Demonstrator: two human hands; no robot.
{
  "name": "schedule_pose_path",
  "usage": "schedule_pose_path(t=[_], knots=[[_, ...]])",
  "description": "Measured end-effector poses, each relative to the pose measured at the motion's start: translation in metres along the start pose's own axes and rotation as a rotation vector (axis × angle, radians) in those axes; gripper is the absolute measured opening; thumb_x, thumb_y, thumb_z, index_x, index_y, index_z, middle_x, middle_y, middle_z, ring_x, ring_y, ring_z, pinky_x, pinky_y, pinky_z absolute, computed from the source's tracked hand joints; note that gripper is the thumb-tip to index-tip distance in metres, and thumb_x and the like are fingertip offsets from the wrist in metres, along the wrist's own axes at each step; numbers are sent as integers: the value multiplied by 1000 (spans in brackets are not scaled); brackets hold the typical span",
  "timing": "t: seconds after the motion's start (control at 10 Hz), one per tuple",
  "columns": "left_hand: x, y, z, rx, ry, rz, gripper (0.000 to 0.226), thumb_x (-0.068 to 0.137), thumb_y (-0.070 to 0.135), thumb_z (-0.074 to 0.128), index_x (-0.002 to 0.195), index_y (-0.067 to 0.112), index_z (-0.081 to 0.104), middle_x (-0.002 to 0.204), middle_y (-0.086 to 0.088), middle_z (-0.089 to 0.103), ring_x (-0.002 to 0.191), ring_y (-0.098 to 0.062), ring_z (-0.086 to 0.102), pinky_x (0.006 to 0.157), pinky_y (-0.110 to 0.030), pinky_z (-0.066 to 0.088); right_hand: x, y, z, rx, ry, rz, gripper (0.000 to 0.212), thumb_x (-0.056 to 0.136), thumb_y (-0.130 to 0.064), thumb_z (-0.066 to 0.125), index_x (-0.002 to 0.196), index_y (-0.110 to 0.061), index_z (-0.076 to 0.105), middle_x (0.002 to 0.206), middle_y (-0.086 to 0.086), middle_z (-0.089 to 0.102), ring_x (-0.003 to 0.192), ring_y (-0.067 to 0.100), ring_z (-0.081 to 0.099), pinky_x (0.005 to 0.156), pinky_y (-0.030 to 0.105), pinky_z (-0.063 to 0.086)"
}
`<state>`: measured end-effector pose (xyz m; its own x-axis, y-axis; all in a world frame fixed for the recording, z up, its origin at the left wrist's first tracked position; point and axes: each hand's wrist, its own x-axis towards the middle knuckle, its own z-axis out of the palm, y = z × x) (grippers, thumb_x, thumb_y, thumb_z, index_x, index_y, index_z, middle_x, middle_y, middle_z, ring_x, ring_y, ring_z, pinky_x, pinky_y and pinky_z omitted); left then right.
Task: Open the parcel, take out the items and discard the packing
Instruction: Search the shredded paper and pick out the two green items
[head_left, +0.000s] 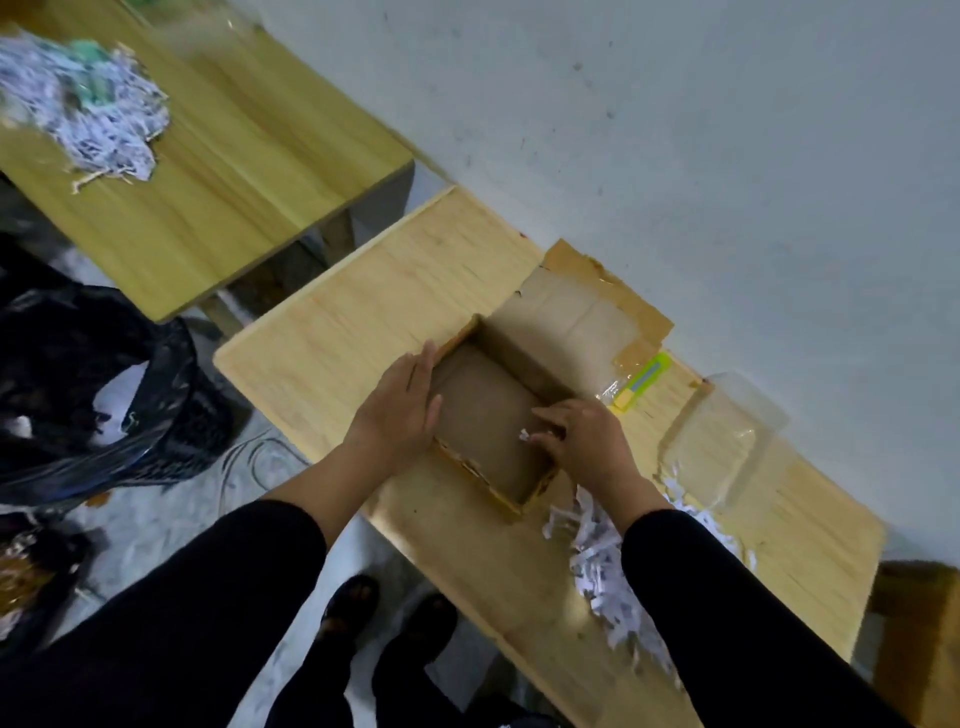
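An open cardboard parcel box (488, 415) sits on the wooden table (332, 338), its far flap (576, 306) folded back toward the wall. The inside looks bare brown cardboard. My left hand (402, 402) lies flat with fingers together against the box's left wall. My right hand (579, 434) reaches over the right rim into the box, fingers pinching a small scrap of white shredded paper (523, 434). A pile of white shredded paper (597, 551) lies on the table just right of the box, under my right forearm.
A clear plastic container (727, 436) and a green-yellow packaged item (641, 382) lie right of the box. A second table (223, 171) at the upper left carries another shredded-paper heap (88, 109). A black-bagged bin (88, 395) stands on the floor at left. A cardboard box (919, 634) is at the far right.
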<state>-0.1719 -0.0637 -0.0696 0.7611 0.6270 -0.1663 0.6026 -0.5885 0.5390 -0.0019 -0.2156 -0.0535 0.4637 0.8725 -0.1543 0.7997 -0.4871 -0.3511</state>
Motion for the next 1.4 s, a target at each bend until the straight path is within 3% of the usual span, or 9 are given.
schedule_pose_path(t=[0.2,0.4,0.6,0.8,0.9,1.0,1.2,1.3,1.4], knots=[[-1,-1,4,-18,36,3,60,96,20,39,148,13,10,150,-18,27,135,-32,31,109,-38,28,6,1,8,-121,-117,-92,26,84,-31,62,101,-12,70,97,11,72,93,28,55,82,35,39],[0,-3,5,73,10,-27,59,98,34,31,147,18,2,142,-4,31,128,-20,32,106,-35,35,16,-1,11,-108,-228,-8,26,85,-28,58,106,-17,68,105,9,68,102,24,56,84,36,47],[-1,-3,4,114,-22,-20,60,99,35,27,147,20,-4,151,-4,21,138,-23,21,111,-36,29,22,-3,20,-127,-216,51,21,82,-23,58,97,-20,73,102,8,68,98,26,59,80,34,49],[-1,-2,3,109,9,14,60,98,33,30,148,18,-1,143,-5,29,128,-21,32,105,-35,36,25,-6,24,-179,-205,92,22,86,-26,56,99,-16,72,103,6,70,102,26,62,80,36,53],[0,-5,5,108,-9,-4,60,98,34,29,147,21,-3,148,-5,26,134,-23,28,109,-38,34,24,-5,24,-132,-195,111,20,84,-29,59,96,-21,73,103,4,70,100,25,62,81,37,53],[0,-6,6,106,-10,-13,60,98,34,29,147,22,-4,149,-5,25,134,-23,27,109,-38,34,19,-1,22,-32,-145,70,15,84,-30,62,94,-26,73,100,0,72,97,20,60,83,35,49],[-1,-4,6,87,11,-2,61,98,32,31,147,21,-4,142,-4,30,127,-20,33,105,-36,37,7,-7,10,330,19,123,9,81,-20,69,87,-18,75,83,-7,71,67,6,55,69,20,47],[-1,-4,5,83,12,4,61,98,32,31,147,20,-4,138,-4,32,122,-18,35,102,-33,37,4,-15,-2,555,131,223,8,79,-17,71,86,-17,75,78,-4,70,66,-3,58,63,4,44],[0,-5,7,77,1,-1,61,98,32,31,148,20,-3,139,-5,33,123,-19,35,103,-33,35,-3,-17,-9,722,217,328,7,78,-19,72,83,-22,75,76,-6,70,71,3,62,65,7,45]])
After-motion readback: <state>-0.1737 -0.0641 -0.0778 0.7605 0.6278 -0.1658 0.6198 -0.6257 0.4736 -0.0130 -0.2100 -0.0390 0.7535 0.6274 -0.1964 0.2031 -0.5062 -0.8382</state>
